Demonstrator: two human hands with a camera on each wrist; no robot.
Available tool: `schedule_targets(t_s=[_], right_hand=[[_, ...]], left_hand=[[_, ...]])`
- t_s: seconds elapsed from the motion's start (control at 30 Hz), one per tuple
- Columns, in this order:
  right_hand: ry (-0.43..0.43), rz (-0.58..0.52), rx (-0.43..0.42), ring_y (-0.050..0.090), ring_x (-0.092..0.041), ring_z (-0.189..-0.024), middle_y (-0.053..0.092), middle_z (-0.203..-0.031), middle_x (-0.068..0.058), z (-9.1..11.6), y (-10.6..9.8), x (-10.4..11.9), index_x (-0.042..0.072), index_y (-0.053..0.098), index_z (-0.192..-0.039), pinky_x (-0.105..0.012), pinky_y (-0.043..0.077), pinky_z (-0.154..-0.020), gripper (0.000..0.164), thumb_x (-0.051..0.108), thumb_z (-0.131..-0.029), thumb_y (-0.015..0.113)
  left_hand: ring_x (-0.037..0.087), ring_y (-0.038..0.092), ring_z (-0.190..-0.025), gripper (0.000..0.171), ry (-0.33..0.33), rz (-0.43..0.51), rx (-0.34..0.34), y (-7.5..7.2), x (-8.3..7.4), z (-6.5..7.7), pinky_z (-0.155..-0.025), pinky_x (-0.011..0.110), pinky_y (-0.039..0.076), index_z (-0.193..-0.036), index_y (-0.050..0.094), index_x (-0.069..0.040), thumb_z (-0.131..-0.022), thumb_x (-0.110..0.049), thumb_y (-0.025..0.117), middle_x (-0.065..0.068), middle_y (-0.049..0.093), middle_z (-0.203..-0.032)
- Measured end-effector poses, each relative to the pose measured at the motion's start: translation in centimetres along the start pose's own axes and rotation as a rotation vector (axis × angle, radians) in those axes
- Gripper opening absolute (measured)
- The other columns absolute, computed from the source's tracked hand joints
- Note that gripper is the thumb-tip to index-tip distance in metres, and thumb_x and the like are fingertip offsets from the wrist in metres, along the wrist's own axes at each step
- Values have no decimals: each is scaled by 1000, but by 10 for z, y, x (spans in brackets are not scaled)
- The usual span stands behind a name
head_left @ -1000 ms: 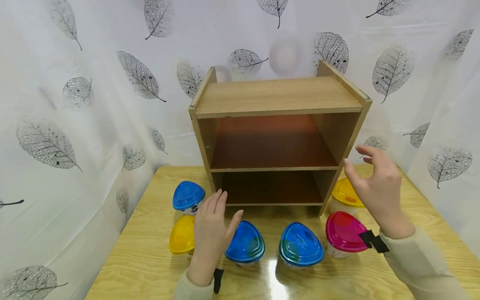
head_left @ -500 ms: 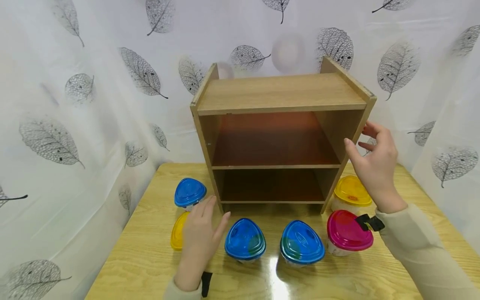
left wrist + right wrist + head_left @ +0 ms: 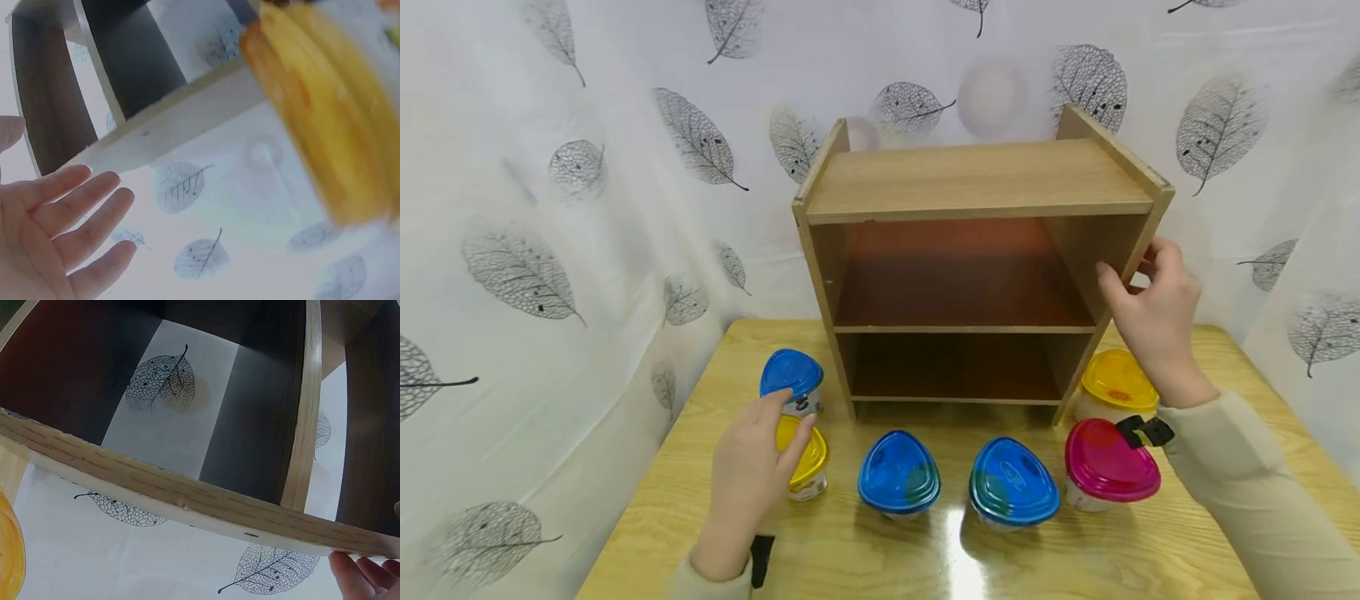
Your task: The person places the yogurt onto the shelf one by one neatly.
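Note:
A small wooden shelf unit point(image 3: 977, 179) with two compartments stands upright on the table. My right hand point(image 3: 1157, 321) grips its right side panel, thumb at the inner front edge and fingers round the outer face. In the right wrist view, fingertips point(image 3: 350, 575) press against the panel's outside. My left hand point(image 3: 748, 467) is held out left of the shelf with nothing in it, overlapping a yellow-lidded tub point(image 3: 808, 454) in the head view. Its fingers look loosely extended in the left wrist view, well apart from a yellow lid point(image 3: 337, 119).
Two blue-lidded tubs point(image 3: 899, 471) stand before the shelf. Another blue-lidded tub point(image 3: 792, 375) is at its left. Right of it are a magenta-lidded tub point(image 3: 1108, 462) and a yellow-lidded one point(image 3: 1118, 379). A white leaf-print curtain point(image 3: 625, 242) hangs behind and beside the table point(image 3: 700, 392).
My right hand has closed in on the shelf's right panel and taken hold of it. My left hand has drawn away to the left, uncovering more of the yellow-lidded tub. The head view has shifted slightly.

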State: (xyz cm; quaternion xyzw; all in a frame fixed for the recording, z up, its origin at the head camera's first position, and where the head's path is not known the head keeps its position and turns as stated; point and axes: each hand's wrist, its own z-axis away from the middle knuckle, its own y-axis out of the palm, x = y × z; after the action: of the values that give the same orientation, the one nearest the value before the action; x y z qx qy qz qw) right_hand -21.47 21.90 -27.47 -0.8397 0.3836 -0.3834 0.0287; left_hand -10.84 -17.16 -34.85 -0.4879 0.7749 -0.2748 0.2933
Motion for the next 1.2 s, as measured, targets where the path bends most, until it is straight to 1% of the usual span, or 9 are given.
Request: schedule_targets(t_s=[0.17, 0.3, 0.4, 0.53, 0.6, 0.7, 0.9, 1.07, 1.2], right_hand=[[32, 36, 18, 58, -24, -87, 59, -105, -15, -3, -1, -1, -2, 50, -116, -6, 41, -64, 41, 17, -81, 61], [31, 51, 15, 56, 0, -80, 61, -100, -17, -6, -3, -1, -3, 54, -111, -4, 39, -62, 37, 18, -81, 60], [23, 71, 12, 57, -2, -78, 62, -97, -17, -7, -4, -1, -4, 56, -107, -2, 38, -61, 33, 16, -81, 59], [19, 86, 24, 60, -30, -82, 61, -96, -19, -8, -4, -1, -6, 56, -106, -2, 37, -60, 32, 14, -81, 57], [19, 81, 35, 59, -34, -83, 61, -97, -19, -8, -3, -1, -6, 55, -106, -2, 37, -61, 32, 14, -82, 57], [16, 75, 45, 59, -36, -83, 61, -97, -20, -8, -3, -1, -7, 55, -106, -1, 36, -60, 32, 14, -82, 56], [11, 75, 49, 59, -36, -83, 61, -98, -21, -7, -3, -3, -7, 55, -106, 0, 35, -60, 31, 12, -82, 56], [11, 69, 48, 60, -36, -82, 61, -95, -21, -7, -3, -4, -8, 55, -103, 0, 35, -59, 29, 12, -81, 56], [13, 68, 54, 60, -36, -83, 61, -96, -21, -7, -3, -4, -8, 54, -103, 0, 34, -58, 30, 12, -82, 56]], left_hand=[[31, 60, -82, 40, -24, -13, 46, -11, 9, -10, -61, 41, 50, -102, 59, 3, -79, -29, 63, 17, 62, -95], [30, 59, -84, 40, -117, 23, 151, -13, 21, -23, -62, 40, 49, -104, 59, 3, -83, -31, 59, 17, 61, -99], [30, 59, -83, 42, -192, 60, 230, -7, 36, -33, -63, 41, 49, -106, 58, 4, -86, -33, 56, 18, 60, -102], [32, 58, -82, 42, -246, 71, 288, 2, 58, -44, -67, 44, 47, -105, 56, 6, -87, -32, 55, 21, 59, -101], [34, 57, -83, 42, -254, 59, 306, 7, 67, -49, -69, 45, 47, -104, 55, 7, -87, -31, 55, 22, 59, -99], [35, 56, -85, 45, -275, 34, 362, 11, 77, -56, -71, 46, 46, -104, 55, 8, -87, -33, 53, 23, 59, -98], [34, 55, -89, 53, -354, -16, 549, 26, 94, -68, -73, 45, 46, -111, 52, 7, -87, -40, 51, 24, 57, -105], [37, 56, -89, 58, -343, -80, 644, 39, 104, -76, -74, 46, 46, -112, 51, 10, -85, -41, 54, 27, 56, -106], [26, 54, -58, 52, -346, -115, 711, 47, 105, -84, -55, 35, 45, -77, 55, 3, -84, -47, 52, 12, 53, -65]])
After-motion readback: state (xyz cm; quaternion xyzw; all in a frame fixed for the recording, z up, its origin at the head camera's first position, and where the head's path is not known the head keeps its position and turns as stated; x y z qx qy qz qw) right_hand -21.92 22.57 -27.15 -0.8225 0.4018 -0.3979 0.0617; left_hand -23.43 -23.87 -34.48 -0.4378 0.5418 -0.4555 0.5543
